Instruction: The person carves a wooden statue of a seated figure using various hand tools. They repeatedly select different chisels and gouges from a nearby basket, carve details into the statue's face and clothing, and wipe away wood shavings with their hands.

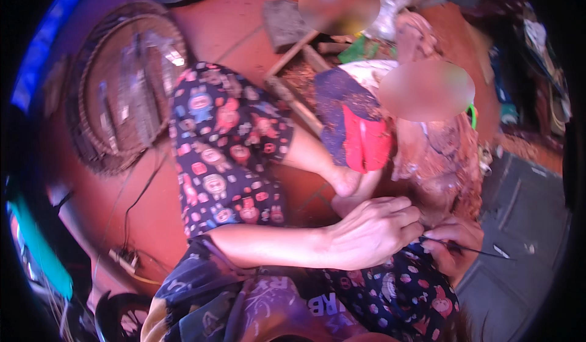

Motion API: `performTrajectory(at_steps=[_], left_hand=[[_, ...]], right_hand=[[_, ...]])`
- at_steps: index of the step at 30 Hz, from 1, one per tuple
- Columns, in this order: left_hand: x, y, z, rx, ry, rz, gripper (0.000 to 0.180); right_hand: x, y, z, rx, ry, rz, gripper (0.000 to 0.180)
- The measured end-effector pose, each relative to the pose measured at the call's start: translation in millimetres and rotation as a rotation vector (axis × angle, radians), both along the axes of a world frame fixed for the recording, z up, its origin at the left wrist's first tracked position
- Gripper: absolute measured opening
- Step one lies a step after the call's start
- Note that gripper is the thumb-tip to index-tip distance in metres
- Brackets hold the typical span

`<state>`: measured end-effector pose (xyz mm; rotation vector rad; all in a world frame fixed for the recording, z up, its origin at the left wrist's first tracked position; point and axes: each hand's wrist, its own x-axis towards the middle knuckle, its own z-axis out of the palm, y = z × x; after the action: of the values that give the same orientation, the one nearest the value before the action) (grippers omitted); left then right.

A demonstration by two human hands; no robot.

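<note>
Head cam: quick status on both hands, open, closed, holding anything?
Left hand: fingers curled closed, pinching something too small to identify.
Right hand: closed on a thin dark rod that sticks out to the right.

Basket [125, 91] far left on floor [220, 24], hands [372, 232] at centre-right w/ thin rod [470, 251]
</note>
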<state>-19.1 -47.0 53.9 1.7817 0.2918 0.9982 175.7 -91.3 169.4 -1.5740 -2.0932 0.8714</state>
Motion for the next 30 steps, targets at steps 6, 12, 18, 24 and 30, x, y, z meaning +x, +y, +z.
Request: performTrajectory(at_steps=[6, 12, 18, 24, 30], left_hand=[[-106.4, 47.1, 8.4, -0.12, 0.118, 0.47, 0.01], [-305.1, 105.1, -52.3, -0.116, 0.952, 1.344, 0.021], [-437.2, 82.1, -149.3, -0.358, 1.475, 1.255, 0.032], [-306.5, 129.9, -85.4, -0.133, 0.984, 1.24, 0.033], [-110.2, 183.9, -29.4, -0.144, 0.657, 0.539, 0.028]], right_hand=[[-23.8, -12.3, -11.2, -0.006, 0.081, -0.094, 0.018], [-10.7, -28.7, -20.3, -0.105, -0.026, -0.149, 0.015], [-14.6, -4.9, -10.2, -0.196, -0.038, -0.177, 0.014], [-10.8, -13.7, -17.3, -0.18, -0.035, -0.23, 0.012], [-16.4, -10.3, -14.3, -0.258, -0.059, -0.229, 0.013]])
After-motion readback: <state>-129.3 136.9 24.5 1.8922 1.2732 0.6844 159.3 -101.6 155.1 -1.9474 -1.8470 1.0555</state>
